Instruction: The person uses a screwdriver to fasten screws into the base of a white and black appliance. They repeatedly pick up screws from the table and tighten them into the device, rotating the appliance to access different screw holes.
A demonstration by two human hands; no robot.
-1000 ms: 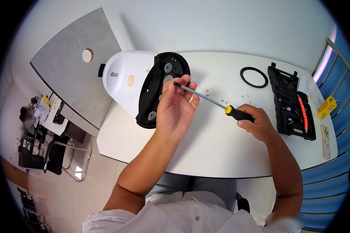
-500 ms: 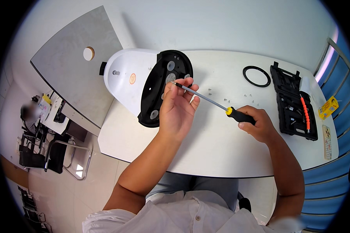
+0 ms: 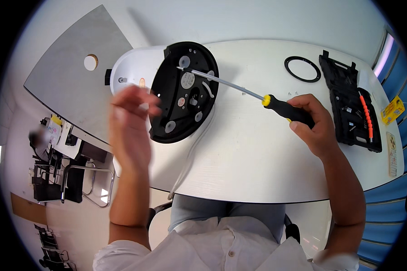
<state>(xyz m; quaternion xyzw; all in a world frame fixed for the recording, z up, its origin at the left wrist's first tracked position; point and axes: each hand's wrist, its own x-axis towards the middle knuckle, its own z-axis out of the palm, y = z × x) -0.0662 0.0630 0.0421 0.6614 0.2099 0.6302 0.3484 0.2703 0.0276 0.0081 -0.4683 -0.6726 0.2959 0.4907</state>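
My right hand is closed round the black and yellow handle of a long screwdriver. Its shaft points left, and the tip appears over the black base of a white appliance; whether it touches cannot be told. The appliance lies over with its underside showing: round rubber feet, a label and a pale cable. Blurred by motion, my left hand hovers beside the base's left edge, in front of the white body. Its fingers are loosely apart and hold nothing.
A black ring lies at the back right of the white table. Beyond my right hand is an open black tool case with a red flexible shaft, near a yellow box. Small screws lie mid-table. A grey partition stands left.
My left hand has let go of the screwdriver's tip end and moved left. The right hand has brought the screwdriver slightly up, its tip now over the base. The view has shifted a little.
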